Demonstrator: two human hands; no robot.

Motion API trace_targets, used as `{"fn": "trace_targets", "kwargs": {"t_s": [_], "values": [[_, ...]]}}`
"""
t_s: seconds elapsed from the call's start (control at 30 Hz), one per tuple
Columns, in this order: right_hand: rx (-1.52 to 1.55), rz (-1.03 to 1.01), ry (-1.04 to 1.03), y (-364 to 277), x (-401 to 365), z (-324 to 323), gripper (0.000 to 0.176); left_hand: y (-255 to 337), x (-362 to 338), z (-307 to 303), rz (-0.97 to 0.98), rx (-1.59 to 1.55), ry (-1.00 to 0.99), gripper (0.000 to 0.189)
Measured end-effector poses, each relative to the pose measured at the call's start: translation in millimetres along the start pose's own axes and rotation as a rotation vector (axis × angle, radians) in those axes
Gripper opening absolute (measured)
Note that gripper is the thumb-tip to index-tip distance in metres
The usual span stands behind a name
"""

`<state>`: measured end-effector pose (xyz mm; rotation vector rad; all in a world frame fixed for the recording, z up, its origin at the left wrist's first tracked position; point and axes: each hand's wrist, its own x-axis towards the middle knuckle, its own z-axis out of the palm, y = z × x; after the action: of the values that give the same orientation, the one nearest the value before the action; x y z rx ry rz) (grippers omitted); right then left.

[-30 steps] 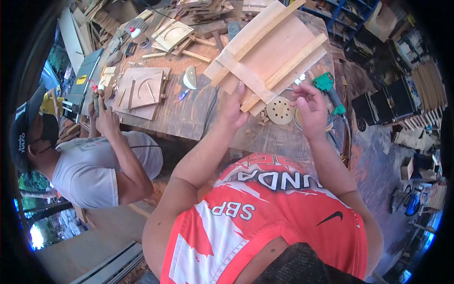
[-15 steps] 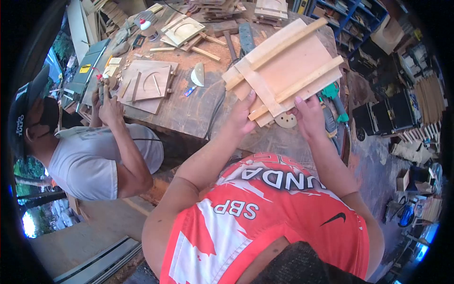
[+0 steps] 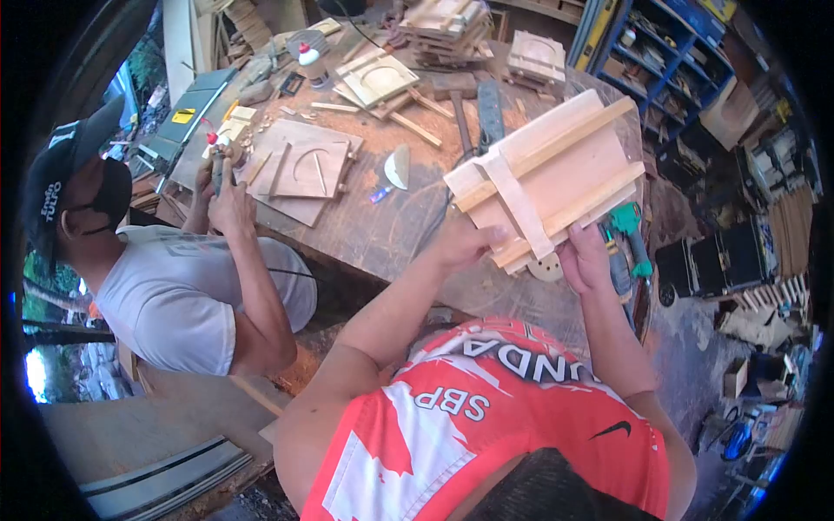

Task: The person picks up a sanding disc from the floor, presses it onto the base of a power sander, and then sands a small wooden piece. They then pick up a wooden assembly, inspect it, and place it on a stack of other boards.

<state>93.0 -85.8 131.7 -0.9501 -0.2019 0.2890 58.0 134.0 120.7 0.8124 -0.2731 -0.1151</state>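
I see my left hand [image 3: 465, 245] curled round the lower left edge of the slatted wooden panel [image 3: 556, 165], and my right hand [image 3: 586, 260] gripping its lower right corner, fingers closed on it. The panel is held tilted above the workbench [image 3: 373, 226], right of frame centre. A green sander [image 3: 627, 221] lies just beside its lower right edge. At the left of the frame a co-worker's hands [image 3: 221, 195] are at the bench edge beside some flat boards [image 3: 300, 169]

Bare bench [image 3: 373, 234] lies open at centre; the slatted board [image 3: 556, 169] overhangs centre-right, a green tool [image 3: 627, 221], perhaps a sander, beside it.
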Motion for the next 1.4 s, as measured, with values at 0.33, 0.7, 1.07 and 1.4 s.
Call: {"fn": "trace_targets", "kwargs": {"t_s": [0.33,0.7,1.07,1.4], "values": [[-0.899,-0.137,0.058,56,9,-59,0.063,61,47,-27,0.218,0.692,0.363,0.047],[-1.696,-0.139,0.03,105,-83,-96,0.067,189,257,-132,0.999,1.884,0.214,0.036],[-1.793,-0.13,-0.011,109,-77,-98,0.066,196,401,-245,0.927,2.289,0.286,0.014],[-1.847,0.004,-0.038,110,-77,-110,0.068,202,440,-277,0.757,2.352,0.198,0.023]]}}
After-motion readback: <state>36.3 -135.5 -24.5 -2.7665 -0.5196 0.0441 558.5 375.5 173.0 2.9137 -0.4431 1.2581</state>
